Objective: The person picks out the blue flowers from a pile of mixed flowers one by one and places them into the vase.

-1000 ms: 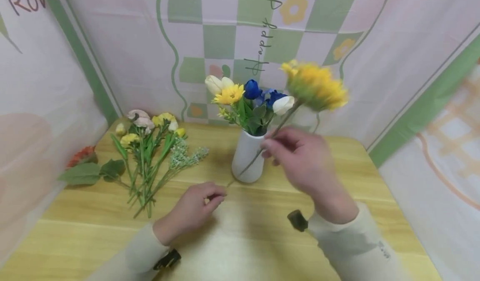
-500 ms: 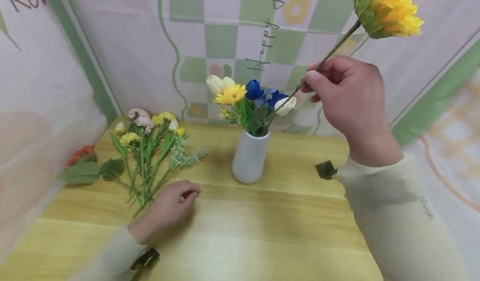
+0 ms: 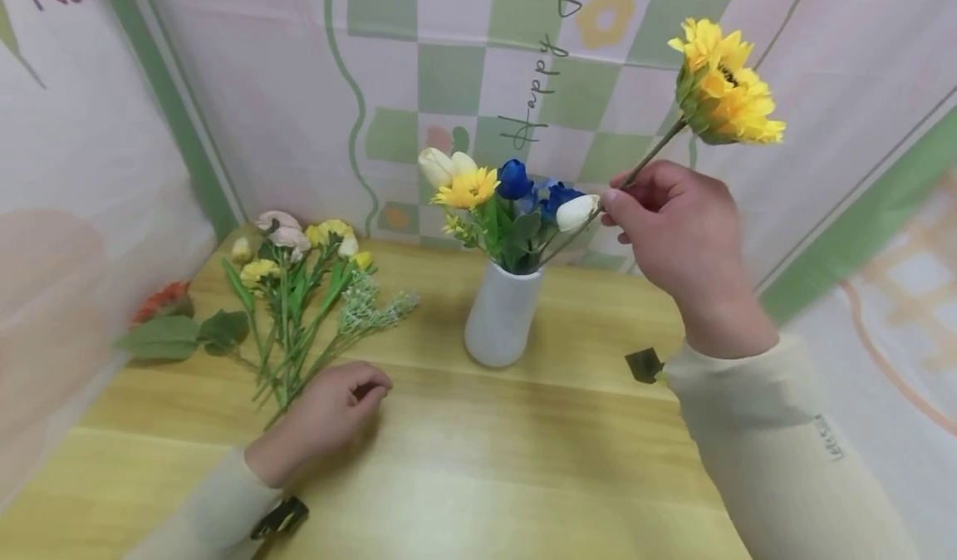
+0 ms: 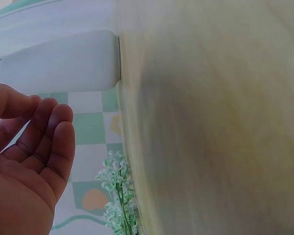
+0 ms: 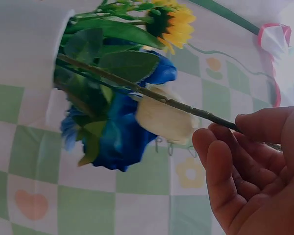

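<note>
My right hand [image 3: 684, 240] pinches the stem of a large yellow sunflower [image 3: 728, 86] between thumb and fingers, to the right of a white vase [image 3: 503, 315]. The stem [image 5: 174, 103] slants down, and its lower end disappears among leaves at the vase mouth in the right wrist view. Blue flowers [image 5: 118, 134], a white tulip [image 3: 577, 212], cream tulips and a smaller sunflower [image 3: 469, 188] stand in the vase. My left hand [image 3: 332, 410] rests low over the table at left, fingers loosely curled with nothing in them, beside the stem ends of the loose flowers.
On the wooden table [image 3: 463, 477], a pile of loose stems lies at left: pink and yellow flowers [image 3: 257, 272], a pale green sprig [image 3: 366, 307] and an orange flower [image 3: 164, 301] with broad leaves. Printed cloth [image 3: 452, 78] hangs behind the table and at both sides.
My right hand rose rightward with the sunflower, bringing its stem end from beside the vase to its mouth, then came down a little. My left hand drew back left from near the stem's end.
</note>
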`<action>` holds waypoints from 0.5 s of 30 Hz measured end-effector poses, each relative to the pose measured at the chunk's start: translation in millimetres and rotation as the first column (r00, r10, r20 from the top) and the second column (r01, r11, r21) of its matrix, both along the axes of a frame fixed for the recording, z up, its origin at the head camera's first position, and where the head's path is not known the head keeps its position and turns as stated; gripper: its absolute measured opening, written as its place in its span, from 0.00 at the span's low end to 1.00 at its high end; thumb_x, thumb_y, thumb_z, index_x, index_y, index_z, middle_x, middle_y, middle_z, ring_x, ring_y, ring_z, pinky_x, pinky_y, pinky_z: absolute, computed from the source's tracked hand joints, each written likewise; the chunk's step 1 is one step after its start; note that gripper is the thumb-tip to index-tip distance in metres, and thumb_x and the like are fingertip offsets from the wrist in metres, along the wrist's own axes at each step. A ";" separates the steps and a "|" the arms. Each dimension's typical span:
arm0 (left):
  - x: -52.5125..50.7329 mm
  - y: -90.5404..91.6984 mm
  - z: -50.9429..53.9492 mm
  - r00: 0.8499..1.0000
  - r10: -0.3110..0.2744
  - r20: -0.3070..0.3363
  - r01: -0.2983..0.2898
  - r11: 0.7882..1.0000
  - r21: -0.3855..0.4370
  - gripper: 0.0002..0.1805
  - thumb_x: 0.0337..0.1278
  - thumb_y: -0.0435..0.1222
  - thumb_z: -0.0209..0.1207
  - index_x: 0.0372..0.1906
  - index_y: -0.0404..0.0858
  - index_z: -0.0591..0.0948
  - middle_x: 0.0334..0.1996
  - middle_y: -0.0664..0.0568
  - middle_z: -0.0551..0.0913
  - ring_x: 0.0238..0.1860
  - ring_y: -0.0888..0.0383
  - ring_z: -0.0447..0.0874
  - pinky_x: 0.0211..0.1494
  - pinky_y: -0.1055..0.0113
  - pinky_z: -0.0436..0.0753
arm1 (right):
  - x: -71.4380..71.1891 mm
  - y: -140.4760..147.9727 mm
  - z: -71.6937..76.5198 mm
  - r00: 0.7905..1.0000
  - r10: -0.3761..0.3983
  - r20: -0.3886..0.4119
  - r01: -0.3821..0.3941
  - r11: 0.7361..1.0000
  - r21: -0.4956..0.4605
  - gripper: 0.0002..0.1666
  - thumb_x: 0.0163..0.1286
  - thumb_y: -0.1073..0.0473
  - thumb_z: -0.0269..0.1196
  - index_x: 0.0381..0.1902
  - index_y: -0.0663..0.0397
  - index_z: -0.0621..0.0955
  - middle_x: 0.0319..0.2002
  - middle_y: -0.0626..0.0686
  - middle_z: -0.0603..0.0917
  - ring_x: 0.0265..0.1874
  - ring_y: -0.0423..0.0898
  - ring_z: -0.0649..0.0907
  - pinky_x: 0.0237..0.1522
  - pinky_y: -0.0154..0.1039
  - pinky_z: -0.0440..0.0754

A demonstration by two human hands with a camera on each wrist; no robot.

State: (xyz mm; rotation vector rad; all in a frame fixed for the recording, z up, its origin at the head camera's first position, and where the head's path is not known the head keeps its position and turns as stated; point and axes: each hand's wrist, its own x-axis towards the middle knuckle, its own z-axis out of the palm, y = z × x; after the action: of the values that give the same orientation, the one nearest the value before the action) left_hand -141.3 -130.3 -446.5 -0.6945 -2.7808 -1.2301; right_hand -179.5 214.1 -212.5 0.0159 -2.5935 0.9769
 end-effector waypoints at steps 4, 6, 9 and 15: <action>1.5 -1.0 -1.1 1.000 -0.016 -0.002 0.016 1.000 0.001 0.04 0.66 0.34 0.61 0.41 0.41 0.85 0.36 0.57 0.84 0.36 0.64 0.80 0.41 0.67 0.82 | -5.1 1.2 -12.1 1.000 -0.008 0.029 0.007 0.999 0.045 0.19 0.71 0.40 0.61 0.44 0.48 0.84 0.34 0.48 0.88 0.28 0.42 0.85 0.27 0.38 0.81; 2.6 -1.2 -1.9 1.000 -0.022 0.000 0.022 1.000 0.006 0.04 0.65 0.33 0.61 0.41 0.41 0.85 0.36 0.58 0.84 0.36 0.64 0.80 0.42 0.67 0.83 | -7.2 2.4 -18.5 0.999 -0.007 0.041 0.005 0.999 0.048 0.21 0.71 0.39 0.61 0.42 0.50 0.83 0.33 0.49 0.87 0.28 0.44 0.85 0.28 0.39 0.81; 3.1 -1.2 -2.9 1.000 -0.019 0.002 0.019 1.000 0.014 0.04 0.66 0.34 0.61 0.40 0.41 0.85 0.36 0.57 0.84 0.36 0.65 0.80 0.41 0.67 0.82 | -9.6 5.4 -26.2 0.998 -0.006 0.059 0.005 1.000 0.016 0.25 0.69 0.36 0.61 0.40 0.52 0.83 0.32 0.50 0.88 0.29 0.45 0.85 0.30 0.41 0.80; 2.2 -0.5 -1.1 1.000 -0.013 -0.006 0.013 1.000 0.019 0.04 0.65 0.33 0.61 0.40 0.42 0.85 0.37 0.56 0.85 0.36 0.64 0.80 0.41 0.67 0.82 | -13.3 15.3 -34.8 0.998 -0.026 0.056 0.028 0.999 -0.028 0.30 0.67 0.31 0.61 0.38 0.53 0.83 0.31 0.49 0.88 0.27 0.44 0.86 0.29 0.41 0.81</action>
State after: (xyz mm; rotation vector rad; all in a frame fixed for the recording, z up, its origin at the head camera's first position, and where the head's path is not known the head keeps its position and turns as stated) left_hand -139.1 -130.8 -447.6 -0.7155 -2.7606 -1.2523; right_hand -192.8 229.4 -247.3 -0.0546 -2.6223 1.0187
